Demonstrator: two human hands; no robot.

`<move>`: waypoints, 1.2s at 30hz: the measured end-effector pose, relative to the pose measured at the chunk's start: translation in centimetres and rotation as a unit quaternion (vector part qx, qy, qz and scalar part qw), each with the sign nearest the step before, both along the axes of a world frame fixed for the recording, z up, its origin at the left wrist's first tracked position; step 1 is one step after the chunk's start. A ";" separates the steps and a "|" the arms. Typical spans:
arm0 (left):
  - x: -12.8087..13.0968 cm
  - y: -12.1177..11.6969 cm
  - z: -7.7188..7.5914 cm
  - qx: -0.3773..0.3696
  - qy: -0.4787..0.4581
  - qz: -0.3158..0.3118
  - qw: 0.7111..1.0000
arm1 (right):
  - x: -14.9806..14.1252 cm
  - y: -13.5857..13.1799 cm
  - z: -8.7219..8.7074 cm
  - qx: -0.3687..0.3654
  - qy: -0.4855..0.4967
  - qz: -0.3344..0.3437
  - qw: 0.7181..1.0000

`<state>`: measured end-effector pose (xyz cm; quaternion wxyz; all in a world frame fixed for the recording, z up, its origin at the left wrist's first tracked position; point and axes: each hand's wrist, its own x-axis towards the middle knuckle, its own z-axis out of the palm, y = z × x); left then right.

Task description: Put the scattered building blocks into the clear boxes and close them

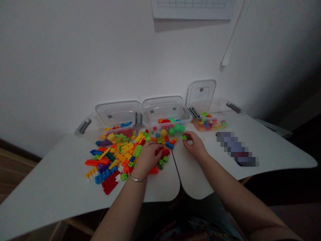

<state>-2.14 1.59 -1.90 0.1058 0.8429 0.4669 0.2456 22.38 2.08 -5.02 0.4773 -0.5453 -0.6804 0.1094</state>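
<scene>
Left hand (148, 156) and right hand (195, 144) reach forward, close together.
The left lies palm-down with fingers curled; the right pinches between thumb and fingertips, its forearm (233, 184) angling in from near right.

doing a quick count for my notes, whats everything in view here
multicoloured plastic building bricks: many, red, yellow, blue, green, orange, heaped on left desk
clear plastic lidded boxes: three, clear, lids open, along the wall
round plastic balls: several, green, red, orange, blue, at middle box
curved white desks: two, white, side by side
pixelated object: one, colour hidden, on right desk
white paper chart: one, white, on wall
left hand: one, over the bricks, silver bangle on wrist
right hand: one, pinching small green plastic brick
</scene>
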 end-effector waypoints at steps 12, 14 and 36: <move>0.1 0.0 0.0 -0.001 0.000 0.004 1.000 | 7.5 2.3 8.2 0.177 0.000 -0.207 0.962; 0.1 0.0 0.1 -0.004 0.000 0.003 1.000 | 8.7 3.4 8.6 0.152 0.022 -0.222 0.963; 0.1 0.0 -0.2 0.005 -0.005 0.002 1.000 | -1.0 0.4 2.1 0.035 -0.168 0.030 0.985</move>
